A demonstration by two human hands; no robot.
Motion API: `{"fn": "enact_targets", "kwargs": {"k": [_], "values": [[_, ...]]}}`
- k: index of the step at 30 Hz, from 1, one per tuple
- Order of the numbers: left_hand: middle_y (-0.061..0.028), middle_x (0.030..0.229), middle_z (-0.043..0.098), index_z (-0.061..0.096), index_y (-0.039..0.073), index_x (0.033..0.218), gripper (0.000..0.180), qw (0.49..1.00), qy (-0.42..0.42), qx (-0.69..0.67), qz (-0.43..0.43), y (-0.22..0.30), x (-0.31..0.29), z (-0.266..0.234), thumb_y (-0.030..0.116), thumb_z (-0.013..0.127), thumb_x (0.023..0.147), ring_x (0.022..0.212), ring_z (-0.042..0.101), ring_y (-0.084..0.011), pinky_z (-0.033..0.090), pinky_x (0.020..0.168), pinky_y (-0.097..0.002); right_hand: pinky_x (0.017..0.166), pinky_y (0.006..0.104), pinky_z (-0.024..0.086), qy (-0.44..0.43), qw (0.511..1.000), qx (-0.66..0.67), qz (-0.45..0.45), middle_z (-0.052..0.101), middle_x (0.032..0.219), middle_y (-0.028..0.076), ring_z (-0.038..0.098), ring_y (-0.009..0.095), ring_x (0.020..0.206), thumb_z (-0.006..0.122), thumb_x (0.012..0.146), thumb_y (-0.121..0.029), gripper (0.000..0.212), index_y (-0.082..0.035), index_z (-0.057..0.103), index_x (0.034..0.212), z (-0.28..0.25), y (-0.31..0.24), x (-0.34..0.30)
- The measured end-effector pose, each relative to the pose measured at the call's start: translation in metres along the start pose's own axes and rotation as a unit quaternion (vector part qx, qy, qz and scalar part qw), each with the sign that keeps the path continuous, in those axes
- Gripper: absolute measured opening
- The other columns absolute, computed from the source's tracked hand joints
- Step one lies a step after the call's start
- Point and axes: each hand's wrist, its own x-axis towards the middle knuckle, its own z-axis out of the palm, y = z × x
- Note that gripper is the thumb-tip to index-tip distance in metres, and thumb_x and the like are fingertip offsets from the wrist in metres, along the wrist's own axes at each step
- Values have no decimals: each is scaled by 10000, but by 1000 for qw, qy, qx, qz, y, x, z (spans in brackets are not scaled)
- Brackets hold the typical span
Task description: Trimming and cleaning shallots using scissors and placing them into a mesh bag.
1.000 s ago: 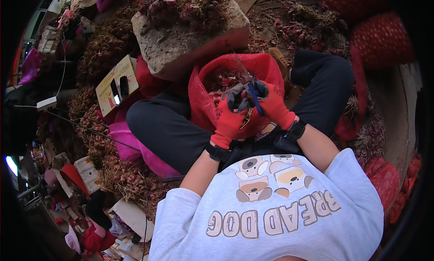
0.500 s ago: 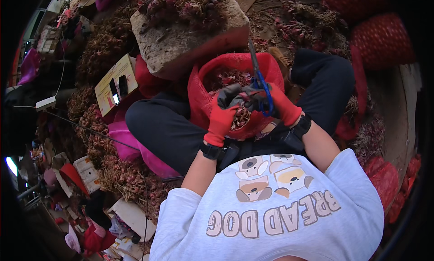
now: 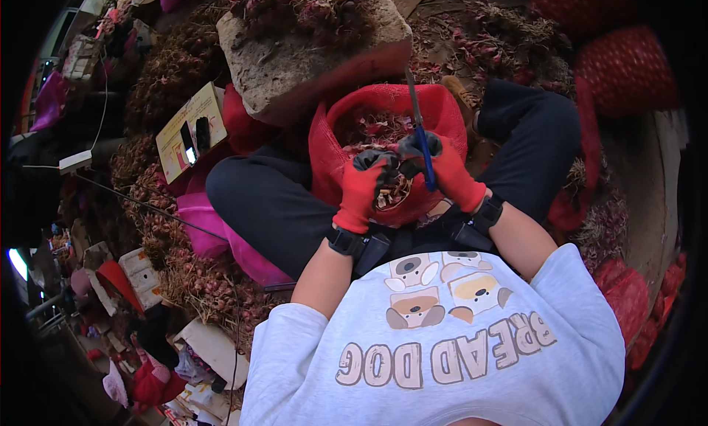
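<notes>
My left hand (image 3: 366, 184), in a red glove with dark fingers, is closed over an open red mesh bag (image 3: 324, 149) between my legs. Whatever its curled fingers hold is hidden. Beside it, almost touching, my right hand (image 3: 448, 174) in a matching glove grips scissors (image 3: 420, 131) with blue handles. Their long grey blades point away from me, up past the bag's far side. Dry reddish skins and trimmings (image 3: 377, 126) lie inside the bag. Some pale cut bits (image 3: 391, 196) show just below my hands.
Past the bag stands a rough block (image 3: 276, 68) topped with dried shallot bunches (image 3: 317, 16). More shallots (image 3: 195, 278) are heaped at left, near a yellow box (image 3: 193, 134) bearing a phone. Filled red mesh sacks (image 3: 625, 70) sit at far right.
My left fingers have curled in further, and the reddish bit between my hands no longer shows. The scissors have turned in my right hand, so their handle loops now appear edge-on.
</notes>
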Motion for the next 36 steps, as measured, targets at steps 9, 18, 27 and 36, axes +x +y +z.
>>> {"fn": "enact_targets", "kwargs": {"k": [9,18,27,36], "values": [[-31,877,629,610,-4,944,133,995,-21,79,51,-11,6,-8,60,549,844,823,616,-113,485,689,-224,687,266,517,-59,960,211,175,616,906,83,632,141,786,614,846,-203,304,0,554,1065,-15,3,1],[-100,918,638,608,-11,984,177,883,-91,379,261,5,4,-11,-6,548,818,820,623,-192,481,700,-258,723,269,492,19,972,-210,-107,635,918,49,621,150,821,708,776,-128,304,-2,583,1023,0,13,4],[-108,907,638,623,7,959,170,824,-97,435,350,-2,10,-22,8,582,794,865,613,-251,478,754,-303,607,230,506,-42,993,77,81,633,822,47,621,107,667,680,806,-153,269,-17,593,1021,1,-16,1],[-102,957,625,634,20,951,202,964,-48,217,148,0,5,-7,61,599,756,873,607,-257,468,791,-313,552,221,483,-22,959,223,173,633,777,54,616,119,640,644,837,-186,226,-14,611,980,-4,-9,1]]}}
